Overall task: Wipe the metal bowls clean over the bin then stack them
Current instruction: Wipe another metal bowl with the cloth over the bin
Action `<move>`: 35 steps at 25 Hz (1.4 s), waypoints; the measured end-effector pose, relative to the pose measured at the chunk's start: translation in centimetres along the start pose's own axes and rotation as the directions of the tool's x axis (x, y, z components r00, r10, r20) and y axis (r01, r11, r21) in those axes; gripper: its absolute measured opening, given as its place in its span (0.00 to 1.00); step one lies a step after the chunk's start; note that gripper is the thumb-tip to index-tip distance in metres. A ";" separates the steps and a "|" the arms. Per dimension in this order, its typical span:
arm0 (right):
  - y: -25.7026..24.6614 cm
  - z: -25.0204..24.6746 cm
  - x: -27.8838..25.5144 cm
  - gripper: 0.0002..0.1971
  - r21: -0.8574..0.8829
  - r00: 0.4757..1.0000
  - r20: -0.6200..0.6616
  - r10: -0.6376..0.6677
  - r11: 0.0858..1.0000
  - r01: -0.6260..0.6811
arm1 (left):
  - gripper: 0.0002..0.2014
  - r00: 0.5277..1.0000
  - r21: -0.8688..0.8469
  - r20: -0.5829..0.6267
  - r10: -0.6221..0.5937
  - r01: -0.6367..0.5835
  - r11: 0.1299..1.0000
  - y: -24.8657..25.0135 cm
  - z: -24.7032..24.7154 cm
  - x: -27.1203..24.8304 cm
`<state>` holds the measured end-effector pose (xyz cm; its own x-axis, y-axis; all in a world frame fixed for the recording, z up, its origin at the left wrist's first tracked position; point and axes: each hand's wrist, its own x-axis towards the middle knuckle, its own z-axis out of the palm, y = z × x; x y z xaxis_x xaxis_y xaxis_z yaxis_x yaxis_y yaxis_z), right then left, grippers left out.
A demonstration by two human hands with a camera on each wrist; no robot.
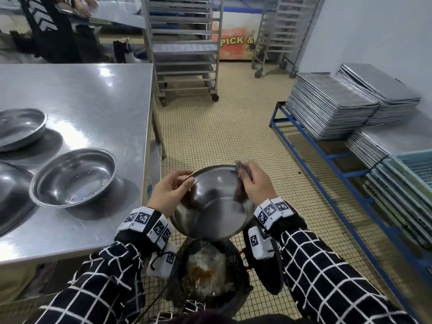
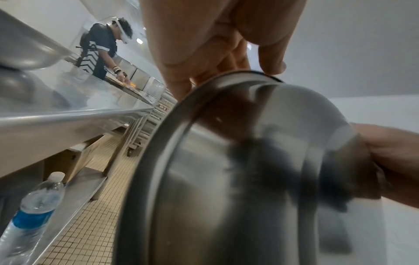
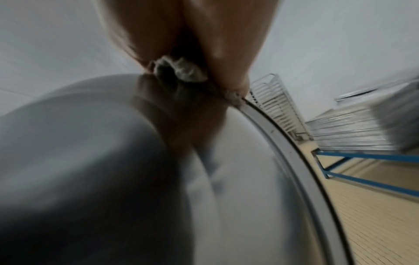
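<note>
Above the bin [image 1: 205, 272], the left hand [image 1: 169, 191] pinches the tilted bowl's [image 1: 217, 206] rim; the right hand [image 1: 256, 181] clutches what looks like a rag [image 1: 240, 168] against its far rim.

Four metal bowls [image 1: 211, 202], two rolling racks [image 1: 184, 43], one bin [image 1: 210, 277], one water bottle [image 2: 34, 202].

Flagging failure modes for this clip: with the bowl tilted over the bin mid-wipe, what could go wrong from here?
1. The left hand only pinches the rim of the tilted bowl; a firm wipe might twist it loose into the bin of food waste.
2. The right hand presses the cloth at the rim; it could slip off the edge.
3. The cloth looks soiled, so it may smear.
</note>
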<state>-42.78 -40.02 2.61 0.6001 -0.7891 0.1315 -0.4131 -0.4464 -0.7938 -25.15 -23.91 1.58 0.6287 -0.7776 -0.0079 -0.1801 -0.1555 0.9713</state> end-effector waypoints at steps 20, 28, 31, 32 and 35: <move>0.5 4.2 -0.2 0.17 0.144 0.924 -0.167 0.343 0.936 -0.322 | 0.17 0.984 -0.004 -0.156 -0.087 0.088 0.996 2.8 -0.1 1.0; -5.3 7.3 -2.5 0.17 -0.177 0.902 -0.204 -0.381 0.920 0.349 | 0.16 0.983 0.118 -0.184 0.028 -0.006 0.993 3.1 1.2 1.6; -4.7 8.4 -1.7 0.20 -0.352 0.866 -0.182 -0.465 0.853 0.384 | 0.15 0.978 0.195 -0.189 0.087 -0.050 0.979 3.4 1.3 1.8; -4.7 8.3 -1.3 0.19 -0.355 0.870 -0.234 -0.434 0.871 0.340 | 0.15 0.975 0.223 -0.189 0.114 -0.071 0.972 3.4 1.2 1.8; -4.7 7.6 -0.2 0.20 -0.242 0.865 -0.384 -0.324 0.939 0.244 | 0.17 0.968 0.312 -0.176 0.178 -0.117 0.943 3.4 0.9 1.6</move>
<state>-35.71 -34.55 1.82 0.3899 -0.6996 0.5987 -0.4069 -0.7142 -0.5696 -25.44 -26.23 4.65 0.7097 -0.6733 0.2071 -0.4793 -0.2461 0.8424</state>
